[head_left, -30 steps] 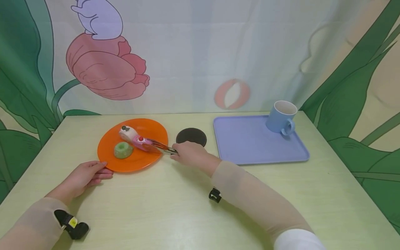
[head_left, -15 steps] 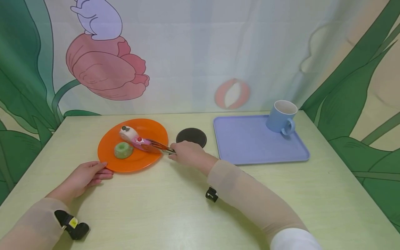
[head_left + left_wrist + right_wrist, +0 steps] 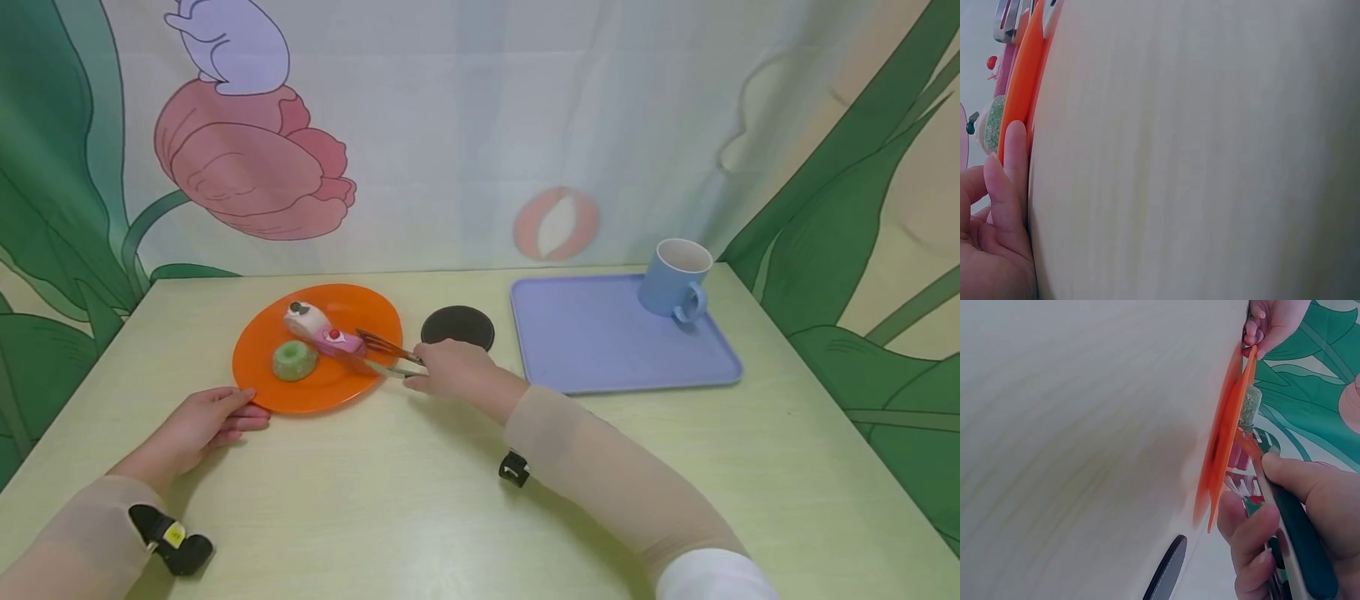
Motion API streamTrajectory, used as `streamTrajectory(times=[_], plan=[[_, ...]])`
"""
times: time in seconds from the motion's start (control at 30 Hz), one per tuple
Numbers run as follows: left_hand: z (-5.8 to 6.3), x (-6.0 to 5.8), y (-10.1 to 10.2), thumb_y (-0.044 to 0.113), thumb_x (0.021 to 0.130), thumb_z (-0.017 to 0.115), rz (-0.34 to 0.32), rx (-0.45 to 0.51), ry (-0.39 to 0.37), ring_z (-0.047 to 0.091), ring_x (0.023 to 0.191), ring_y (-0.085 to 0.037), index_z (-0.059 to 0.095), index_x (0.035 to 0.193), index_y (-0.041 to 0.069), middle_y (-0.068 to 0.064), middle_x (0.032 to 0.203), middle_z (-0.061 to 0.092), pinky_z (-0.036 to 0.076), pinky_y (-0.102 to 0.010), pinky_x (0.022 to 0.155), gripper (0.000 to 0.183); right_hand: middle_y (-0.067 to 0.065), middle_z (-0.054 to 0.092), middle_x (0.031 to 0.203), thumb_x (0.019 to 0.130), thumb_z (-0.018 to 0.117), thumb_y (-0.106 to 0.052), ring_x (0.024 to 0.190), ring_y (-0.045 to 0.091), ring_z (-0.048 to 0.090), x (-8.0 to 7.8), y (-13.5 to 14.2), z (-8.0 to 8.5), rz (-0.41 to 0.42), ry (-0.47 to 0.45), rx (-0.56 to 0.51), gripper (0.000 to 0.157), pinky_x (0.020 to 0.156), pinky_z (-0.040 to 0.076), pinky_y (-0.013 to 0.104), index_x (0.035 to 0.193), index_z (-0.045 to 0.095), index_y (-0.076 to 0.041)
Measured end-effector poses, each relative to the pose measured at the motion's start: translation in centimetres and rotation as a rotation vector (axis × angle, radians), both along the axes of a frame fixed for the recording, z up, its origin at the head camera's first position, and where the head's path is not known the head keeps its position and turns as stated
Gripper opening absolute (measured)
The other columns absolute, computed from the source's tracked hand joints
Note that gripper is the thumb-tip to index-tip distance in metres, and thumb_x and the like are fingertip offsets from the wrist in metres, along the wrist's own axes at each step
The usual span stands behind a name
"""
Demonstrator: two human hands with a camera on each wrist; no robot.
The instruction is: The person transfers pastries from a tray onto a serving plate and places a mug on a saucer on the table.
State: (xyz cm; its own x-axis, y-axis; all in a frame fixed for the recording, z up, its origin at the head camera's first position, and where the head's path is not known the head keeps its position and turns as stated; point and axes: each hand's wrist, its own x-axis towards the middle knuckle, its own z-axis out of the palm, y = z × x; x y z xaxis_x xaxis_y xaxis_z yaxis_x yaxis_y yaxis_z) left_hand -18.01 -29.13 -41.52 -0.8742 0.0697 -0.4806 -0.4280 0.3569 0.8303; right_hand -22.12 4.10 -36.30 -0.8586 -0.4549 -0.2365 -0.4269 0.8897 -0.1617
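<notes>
My left hand (image 3: pixel 210 421) pinches the near left rim of an orange plate (image 3: pixel 330 396), thumb on top and fingers beneath. In my right hand (image 3: pixel 459 367) is a pair of metal tongs (image 3: pixel 386 346) with dark green grips, seen close in the right wrist view. The tongs' two arms stand apart, their ends at a pink toy cake slice (image 3: pixel 343 342) with a red berry on top. Whether they touch it I cannot tell. A white toy cake roll (image 3: pixel 306 320) lies against the slice, and a green ring-shaped toy sweet (image 3: pixel 294 361) sits in front of them on the plate.
Just beyond my right hand lies a round black coaster (image 3: pixel 457 323). To the right is a lilac tray (image 3: pixel 600 350), with a light blue mug (image 3: pixel 673 279) standing at its far right corner. A printed curtain (image 3: pixel 450 150) hangs behind the table's far edge.
The tongs' arms, close together at the pink cake slice before, have spread apart. The right hand has shifted very slightly; the left hand and plate stay in place.
</notes>
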Motion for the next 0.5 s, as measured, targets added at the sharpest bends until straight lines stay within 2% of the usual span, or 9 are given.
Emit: streamTrajectory(times=[0.1, 0.27, 0.5], plan=[[0.0, 0.0, 0.0, 0.040, 0.099, 0.039, -0.001, -0.007, -0.006, 0.066, 0.084, -0.005, 0.035, 0.135, -0.007, 0.002, 0.091, 0.070, 0.049, -0.018, 0.068, 0.059, -0.004, 0.064, 0.098, 0.088, 0.056, -0.052, 0.069, 0.013, 0.055, 0.2, 0.3, 0.0, -0.011, -0.003, -0.010, 0.051, 0.054, 0.044, 0.028, 0.126, 0.054, -0.018], [0.0, 0.0, 0.0, 0.040, 0.099, 0.040, 0.011, -0.013, -0.018, 0.066, 0.084, -0.005, 0.035, 0.136, -0.007, 0.002, 0.090, 0.070, 0.049, -0.018, 0.068, 0.060, -0.003, 0.063, 0.091, 0.087, 0.057, -0.053, 0.065, 0.015, 0.055, 0.4, 0.7, -0.1, -0.033, -0.010, -0.048, 0.051, 0.053, 0.044, 0.028, 0.121, 0.055, -0.016], [0.1, 0.1, 0.1, 0.040, 0.099, 0.039, 0.005, -0.011, -0.011, 0.066, 0.084, -0.005, 0.034, 0.136, -0.007, 0.002, 0.091, 0.070, 0.050, -0.018, 0.068, 0.060, -0.003, 0.063, 0.091, 0.086, 0.057, -0.055, 0.068, 0.014, 0.057, 0.6, 1.7, -0.6, -0.082, -0.024, -0.075, 0.052, 0.058, 0.046, 0.031, 0.119, 0.054, -0.015]])
